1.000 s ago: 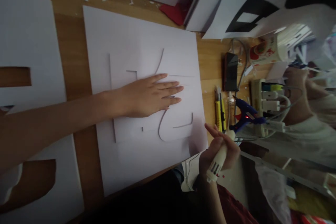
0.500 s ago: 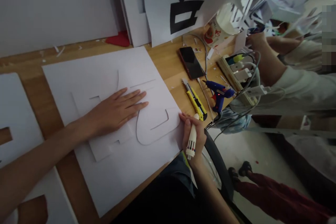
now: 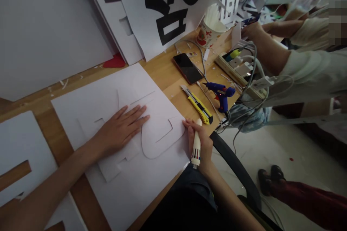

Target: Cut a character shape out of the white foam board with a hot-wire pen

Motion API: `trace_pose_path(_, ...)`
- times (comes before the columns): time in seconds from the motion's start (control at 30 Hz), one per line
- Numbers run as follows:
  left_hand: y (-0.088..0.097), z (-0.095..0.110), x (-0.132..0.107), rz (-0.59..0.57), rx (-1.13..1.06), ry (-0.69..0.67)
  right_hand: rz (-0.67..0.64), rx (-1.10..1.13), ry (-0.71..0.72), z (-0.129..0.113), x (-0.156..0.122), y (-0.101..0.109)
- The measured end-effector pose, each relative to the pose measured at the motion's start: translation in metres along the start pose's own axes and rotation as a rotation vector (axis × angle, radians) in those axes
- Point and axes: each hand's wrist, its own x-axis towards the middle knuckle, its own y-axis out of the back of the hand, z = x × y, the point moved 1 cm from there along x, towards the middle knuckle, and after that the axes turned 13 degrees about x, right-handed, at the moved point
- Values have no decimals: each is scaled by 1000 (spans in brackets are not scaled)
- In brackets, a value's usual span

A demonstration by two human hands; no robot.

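The left hand (image 3: 118, 126) lies flat, fingers slightly apart, on the white cut-out (image 3: 162, 145), which rests on a larger white sheet (image 3: 146, 184). Rightward, the right hand (image 3: 202, 140) has its fingers closed round a multicolour pen (image 3: 197, 144), fingertips at the cut-out's right end; whether they touch it I cannot tell. The step in hand seems to be steadying and aligning the cut-out; the next move probably calls for even palm pressure, without sliding it.

Head-worn view, facing forward-down, table (image 3: 164, 74) near
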Motion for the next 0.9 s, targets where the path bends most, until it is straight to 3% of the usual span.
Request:
trace_pose_path(0.17, -2, -1, -1, 13, -23, -16, 36, 10, 10, 1, -3, -1)
trace_pose_path(0.37, -14, -2, -1, 123, -35, -18, 42, -16, -31, 3, -5, -3)
trace_pose_path(0.5, -15, -2, -2, 168, 24, -48, 77, -25, 21, 9, -6, -5)
trace_pose_path(0.9, -14, -2, -2, 179, 50, -59, 8, -26, -46, 3, -2, -3)
